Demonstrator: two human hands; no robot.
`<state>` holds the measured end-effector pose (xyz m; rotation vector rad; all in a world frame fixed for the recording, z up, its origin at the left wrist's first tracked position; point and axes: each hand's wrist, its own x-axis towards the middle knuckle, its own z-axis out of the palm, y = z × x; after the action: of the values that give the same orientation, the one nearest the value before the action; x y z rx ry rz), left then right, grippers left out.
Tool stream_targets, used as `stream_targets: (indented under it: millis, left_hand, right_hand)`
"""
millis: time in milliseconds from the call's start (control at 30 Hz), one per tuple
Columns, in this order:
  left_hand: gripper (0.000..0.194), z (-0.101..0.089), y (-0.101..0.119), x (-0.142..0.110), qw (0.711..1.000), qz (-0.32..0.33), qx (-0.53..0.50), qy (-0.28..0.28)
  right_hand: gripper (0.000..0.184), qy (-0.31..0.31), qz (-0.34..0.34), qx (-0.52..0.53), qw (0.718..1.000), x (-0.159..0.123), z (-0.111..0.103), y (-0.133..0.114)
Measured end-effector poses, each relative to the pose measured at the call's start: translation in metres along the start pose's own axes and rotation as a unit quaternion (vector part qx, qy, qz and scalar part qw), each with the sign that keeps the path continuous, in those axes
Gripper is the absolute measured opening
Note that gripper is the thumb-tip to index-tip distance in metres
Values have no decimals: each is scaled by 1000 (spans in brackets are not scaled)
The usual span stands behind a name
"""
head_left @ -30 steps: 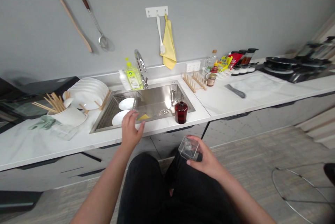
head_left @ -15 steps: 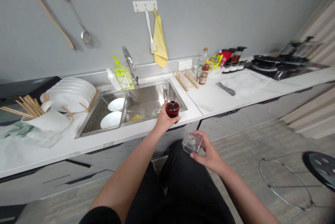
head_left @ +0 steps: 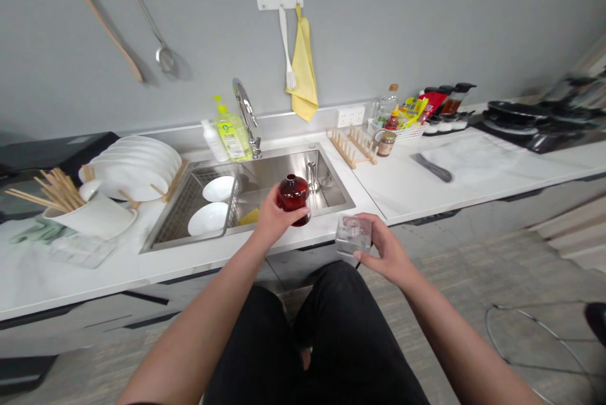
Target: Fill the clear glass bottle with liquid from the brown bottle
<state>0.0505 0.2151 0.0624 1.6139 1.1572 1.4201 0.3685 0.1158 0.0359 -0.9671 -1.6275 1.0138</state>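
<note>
My left hand (head_left: 274,217) is wrapped round a dark red glass bottle (head_left: 293,190) with a short narrow neck and no cap on it. It holds the bottle upright over the front rim of the steel sink (head_left: 288,165). In my right hand (head_left: 386,250) is a clear, square, box-like piece (head_left: 353,236), gripped at its right side between thumb and fingers. That piece hovers just before the counter's front edge, to the right of the bottle and apart from it. Whether it is hollow or solid I cannot tell.
Two white bowls (head_left: 208,219) sit in the sink's drain basket. Beyond the sink rise the faucet (head_left: 245,111) and a yellow-green soap bottle (head_left: 233,134). A wooden rack (head_left: 353,145) stands at its right, plates (head_left: 127,168) at its left. A stool (head_left: 525,316) is behind at right.
Both hands have moved up towards the counter, the left one also shifting left with the red bottle. The clear piece has risen from over my leg. The view has turned slightly left.
</note>
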Motion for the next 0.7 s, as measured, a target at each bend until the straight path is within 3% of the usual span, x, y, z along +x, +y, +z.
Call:
stream_targets:
  millis: [200, 400, 533, 700]
  left_hand:
    - [92, -69, -16, 57, 999, -14, -6, 28]
    - [89, -104, -50, 112, 999, -24, 1, 43]
    - [87, -125, -75, 143, 997, -47, -49, 30]
    - [89, -145, -116, 168, 989, -80, -121, -12]
  right_hand:
    - [77, -45, -11, 13, 999, 145, 24, 5]
    - [68, -120, 40, 42, 991, 277, 72, 26]
    - [61, -158, 96, 78, 980, 332, 105, 49]
    - [67, -160, 143, 140, 967, 362, 135, 90]
